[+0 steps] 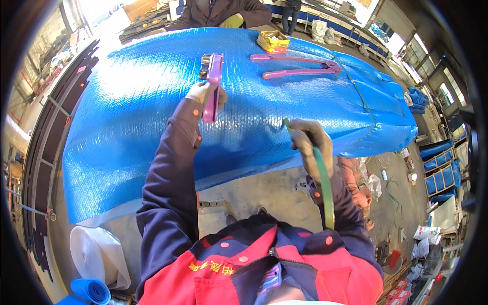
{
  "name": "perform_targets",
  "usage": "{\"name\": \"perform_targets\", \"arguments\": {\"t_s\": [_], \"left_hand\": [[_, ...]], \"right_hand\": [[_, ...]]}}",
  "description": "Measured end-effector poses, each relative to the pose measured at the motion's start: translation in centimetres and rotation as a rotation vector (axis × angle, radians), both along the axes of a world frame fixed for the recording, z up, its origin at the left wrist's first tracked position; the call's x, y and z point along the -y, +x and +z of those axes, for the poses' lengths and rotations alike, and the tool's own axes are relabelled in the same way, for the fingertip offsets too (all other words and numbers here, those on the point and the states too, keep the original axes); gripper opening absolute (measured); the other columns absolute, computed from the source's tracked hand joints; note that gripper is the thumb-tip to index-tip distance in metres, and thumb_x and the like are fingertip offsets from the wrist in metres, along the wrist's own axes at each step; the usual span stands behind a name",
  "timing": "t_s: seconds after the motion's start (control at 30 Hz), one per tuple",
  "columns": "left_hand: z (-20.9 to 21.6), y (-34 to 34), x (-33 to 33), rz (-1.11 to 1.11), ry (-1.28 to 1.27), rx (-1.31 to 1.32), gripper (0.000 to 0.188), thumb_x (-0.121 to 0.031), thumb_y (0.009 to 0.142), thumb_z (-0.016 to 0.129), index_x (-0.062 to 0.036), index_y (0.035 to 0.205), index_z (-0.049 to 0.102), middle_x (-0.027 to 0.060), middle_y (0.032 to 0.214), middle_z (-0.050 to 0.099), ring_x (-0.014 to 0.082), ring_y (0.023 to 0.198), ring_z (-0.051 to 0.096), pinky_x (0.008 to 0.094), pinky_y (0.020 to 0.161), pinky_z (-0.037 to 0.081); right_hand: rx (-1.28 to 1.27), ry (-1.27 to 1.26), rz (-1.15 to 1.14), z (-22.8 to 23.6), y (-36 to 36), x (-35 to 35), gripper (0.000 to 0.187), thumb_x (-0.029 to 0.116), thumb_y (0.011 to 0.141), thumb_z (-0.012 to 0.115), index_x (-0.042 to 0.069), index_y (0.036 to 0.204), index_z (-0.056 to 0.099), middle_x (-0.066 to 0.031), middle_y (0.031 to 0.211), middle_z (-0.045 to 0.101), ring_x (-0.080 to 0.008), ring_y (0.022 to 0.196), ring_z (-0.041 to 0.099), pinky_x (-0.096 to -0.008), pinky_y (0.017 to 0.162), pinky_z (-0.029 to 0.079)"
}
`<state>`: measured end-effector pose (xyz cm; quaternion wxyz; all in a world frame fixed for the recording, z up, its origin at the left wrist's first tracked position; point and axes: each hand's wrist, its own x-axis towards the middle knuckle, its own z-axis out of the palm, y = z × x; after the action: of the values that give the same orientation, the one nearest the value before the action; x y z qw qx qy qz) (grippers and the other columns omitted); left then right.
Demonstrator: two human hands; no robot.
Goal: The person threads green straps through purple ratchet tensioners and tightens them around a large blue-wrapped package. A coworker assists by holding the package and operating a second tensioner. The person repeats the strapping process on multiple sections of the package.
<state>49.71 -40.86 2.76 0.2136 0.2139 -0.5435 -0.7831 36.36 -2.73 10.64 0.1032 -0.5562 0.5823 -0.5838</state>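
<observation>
My gloved left hand (203,95) is closed around a purple strapping tensioner (214,81), raised above a large bundle wrapped in blue bubble sheet (152,117). To its right, my gloved right hand (312,145) pinches a green packing strap (324,188). A short end of the strap sticks out past the fingers, and the rest hangs down past my right sleeve. A long-handled purple strapping crimper (300,70) lies on the bundle with its handles spread. Behind it sits a yellow open bag (273,41), its contents too small to name. Another green strap (358,91) runs across the bundle's right end.
A person in a dark jacket (208,12) stands at the bundle's far side, one gloved hand resting near it. Dark metal bars (51,122) line the left. A roll of clear wrap (96,254) and a blue foam roll (91,291) stand at lower left.
</observation>
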Motion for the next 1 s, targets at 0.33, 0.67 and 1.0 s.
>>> {"name": "perform_targets", "arguments": {"t_s": [0.33, 0.67, 1.0], "left_hand": [[6.9, 3.1, -0.1, 0.477, -1.194, 1.116, 0.065, -0.061, 0.097, 0.066, -0.0017, 0.121, 0.075, 0.0219, 0.107, 0.078, 0.0363, 0.106, 0.075, 0.0449, 0.092, 0.058], [5.3, 12.2, -36.8, -0.004, -1.977, 0.012, 0.065, -0.032, 0.09, 0.08, -0.0082, 0.146, 0.058, 0.012, 0.117, 0.071, 0.0317, 0.115, 0.069, 0.0503, 0.117, 0.044], [-9.8, 24.0, -52.5, 0.273, -0.464, 0.323, 0.054, 0.01, 0.097, 0.05, -0.0128, 0.143, 0.066, 0.0016, 0.086, 0.071, 0.0111, 0.072, 0.069, 0.0292, 0.067, 0.059]], "right_hand": [[0.012, -0.235, -0.213, 3.6, -0.5, -9.7, 0.062, 0.052, 0.114, 0.038, -0.005, 0.113, 0.064, -0.0189, 0.114, 0.071, -0.0303, 0.11, 0.071, -0.0412, 0.101, 0.056], [0.601, -0.151, 0.273, -0.8, 5.8, -16.9, 0.067, 0.059, 0.113, 0.033, -0.001, 0.104, 0.062, -0.0168, 0.104, 0.07, -0.0315, 0.103, 0.071, -0.046, 0.097, 0.058], [0.428, 0.152, 0.559, -9.8, 16.8, -25.5, 0.036, 0.035, 0.109, 0.06, 0.001, 0.109, 0.072, -0.0141, 0.108, 0.074, -0.0257, 0.105, 0.072, -0.0382, 0.095, 0.055]]}}
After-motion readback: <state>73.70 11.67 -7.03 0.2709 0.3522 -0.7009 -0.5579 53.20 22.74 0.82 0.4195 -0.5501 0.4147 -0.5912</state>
